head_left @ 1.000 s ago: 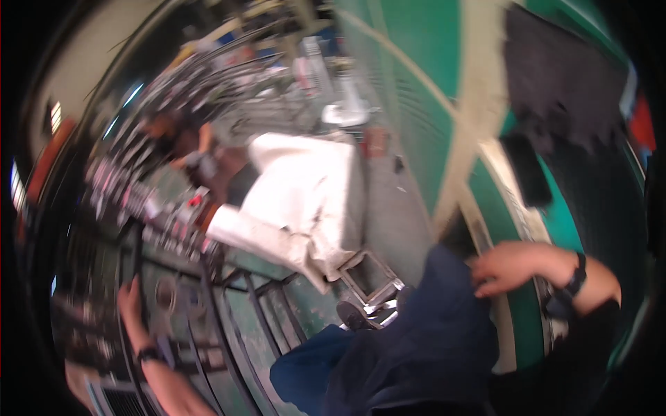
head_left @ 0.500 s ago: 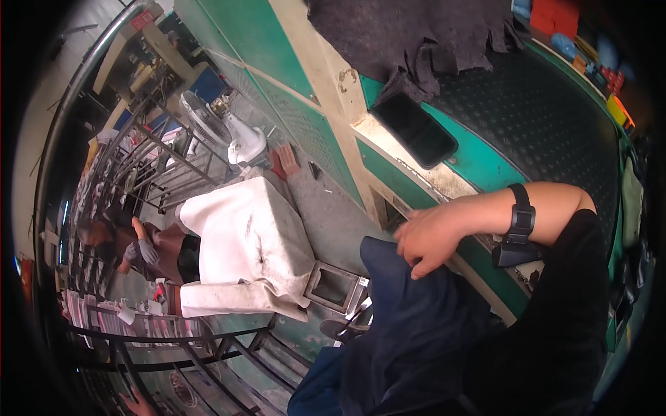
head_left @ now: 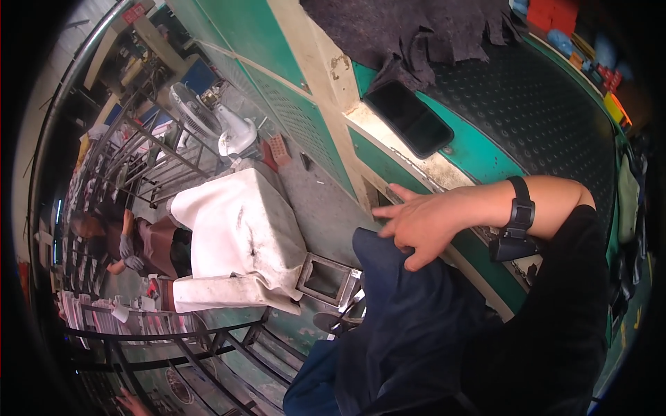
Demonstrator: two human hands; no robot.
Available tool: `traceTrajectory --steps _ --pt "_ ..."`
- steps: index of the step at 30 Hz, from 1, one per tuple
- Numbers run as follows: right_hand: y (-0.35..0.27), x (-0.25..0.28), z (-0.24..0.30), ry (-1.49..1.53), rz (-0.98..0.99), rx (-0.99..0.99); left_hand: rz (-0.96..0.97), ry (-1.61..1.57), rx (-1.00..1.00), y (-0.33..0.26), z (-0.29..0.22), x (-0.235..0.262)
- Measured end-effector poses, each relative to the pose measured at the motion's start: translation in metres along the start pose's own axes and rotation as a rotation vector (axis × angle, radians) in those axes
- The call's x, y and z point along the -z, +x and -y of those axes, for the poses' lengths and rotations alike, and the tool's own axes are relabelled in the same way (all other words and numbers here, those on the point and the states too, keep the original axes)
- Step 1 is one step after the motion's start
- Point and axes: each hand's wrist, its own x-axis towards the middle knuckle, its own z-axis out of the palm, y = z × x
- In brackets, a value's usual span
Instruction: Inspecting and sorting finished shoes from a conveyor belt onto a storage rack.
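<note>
My right hand (head_left: 424, 223) is open, its fingers spread and nothing in them. It hovers at or just over the navy cloth (head_left: 409, 305) covering my knee; whether it touches cannot be told. A black strap with a small device (head_left: 519, 218) circles my right wrist. Beyond the hand, a dark phone (head_left: 409, 119) lies on the worn edge of a green machine (head_left: 503, 161). My left hand cannot be made out. At the lower left rim a partial hand (head_left: 132, 401) shows behind black bars; whose it is cannot be told.
A pale stained cloth (head_left: 243, 236) drapes a block-shaped thing at left. Past it are a co-worker in a brown apron (head_left: 154, 243) and gloves, a white fan (head_left: 232, 132) and a metal rack (head_left: 156, 149). Dark leather (head_left: 416, 31) lies on the machine's black studded mat (head_left: 541, 104).
My right hand's fingers have lifted and spread, after hanging more loosely over the knee. The view has shifted slightly, moving the surroundings a little left and up.
</note>
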Motion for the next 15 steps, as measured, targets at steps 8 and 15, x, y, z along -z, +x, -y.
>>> traceTrajectory --steps 8,15 --pt "-0.012 -0.006 0.0 -0.036 -0.013 0.132 -0.105 -0.505 0.341 0.014 0.008 -0.023" --pt "0.004 -0.001 -0.005 -0.073 0.136 0.084 0.252 -0.249 0.416 0.011 -0.017 -0.004"
